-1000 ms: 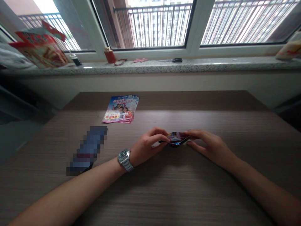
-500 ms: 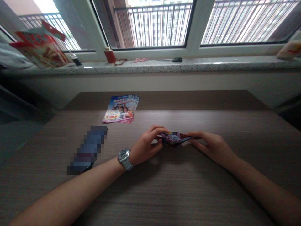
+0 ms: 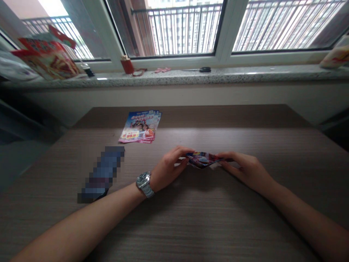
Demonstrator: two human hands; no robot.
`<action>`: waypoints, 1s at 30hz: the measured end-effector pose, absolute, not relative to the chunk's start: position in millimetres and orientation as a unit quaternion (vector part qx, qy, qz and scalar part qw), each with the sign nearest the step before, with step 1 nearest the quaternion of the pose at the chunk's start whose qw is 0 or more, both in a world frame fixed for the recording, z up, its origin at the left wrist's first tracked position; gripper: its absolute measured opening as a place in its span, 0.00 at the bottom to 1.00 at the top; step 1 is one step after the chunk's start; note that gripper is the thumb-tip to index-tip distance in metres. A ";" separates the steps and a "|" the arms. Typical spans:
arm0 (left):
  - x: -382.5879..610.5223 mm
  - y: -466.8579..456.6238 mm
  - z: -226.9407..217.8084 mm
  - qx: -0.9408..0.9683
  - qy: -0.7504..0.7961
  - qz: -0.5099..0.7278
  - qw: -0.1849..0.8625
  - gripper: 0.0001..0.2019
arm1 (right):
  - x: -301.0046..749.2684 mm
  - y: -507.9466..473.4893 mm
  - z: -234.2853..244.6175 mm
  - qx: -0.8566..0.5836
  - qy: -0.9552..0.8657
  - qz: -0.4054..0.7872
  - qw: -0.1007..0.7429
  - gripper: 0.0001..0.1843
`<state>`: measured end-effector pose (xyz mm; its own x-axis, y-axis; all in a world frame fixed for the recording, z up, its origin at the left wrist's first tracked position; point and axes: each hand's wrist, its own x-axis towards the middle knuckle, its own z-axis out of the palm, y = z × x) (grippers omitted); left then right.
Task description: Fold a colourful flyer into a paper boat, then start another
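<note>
Currently pinching the left end of a creased printed sheet (image 3: 201, 160) in the fingers of the left hand (image 3: 167, 168), and the right end in those of the right hand (image 3: 249, 169). Holding it around the middle of the tabletop (image 3: 207, 222), right of and nearer than the flyers (image 3: 140, 127); hard to tell whether resting or lifted.

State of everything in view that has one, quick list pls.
Held leaflet: bent, gripped at both ends
Left hand: closed on the leaflet's left end
Right hand: closed on the leaflet's right end
Watch: strapped on
Leaflet stack: flat on the table, slightly fanned
Dark oblong: lying on the table, pixelated
Scissors: lying on the sill, blades unclear
</note>
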<state>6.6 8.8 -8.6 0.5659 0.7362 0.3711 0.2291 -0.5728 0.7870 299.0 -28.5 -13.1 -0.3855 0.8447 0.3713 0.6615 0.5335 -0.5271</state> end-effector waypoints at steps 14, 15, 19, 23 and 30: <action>3.9 10.1 -7.8 0.845 0.282 0.313 0.328 0.22 | 297.9 -28.4 -11.0 -0.426 -0.839 0.108 0.320 0.13; 3.6 10.6 -8.1 0.850 0.281 0.309 0.321 0.23 | 298.0 -28.3 -11.0 -0.426 -0.840 0.105 0.320 0.13; 3.8 11.1 -8.3 0.855 0.288 0.310 0.300 0.21 | 297.6 -28.7 -9.6 -0.416 -0.842 0.098 0.331 0.13; 4.7 10.7 -7.6 0.862 0.289 0.315 0.272 0.19 | 296.9 -29.8 -7.7 -0.410 -0.844 0.107 0.328 0.14; 4.1 11.2 -8.2 0.871 0.287 0.303 0.260 0.16 | 298.3 -30.2 -9.0 -0.407 -0.847 0.113 0.323 0.14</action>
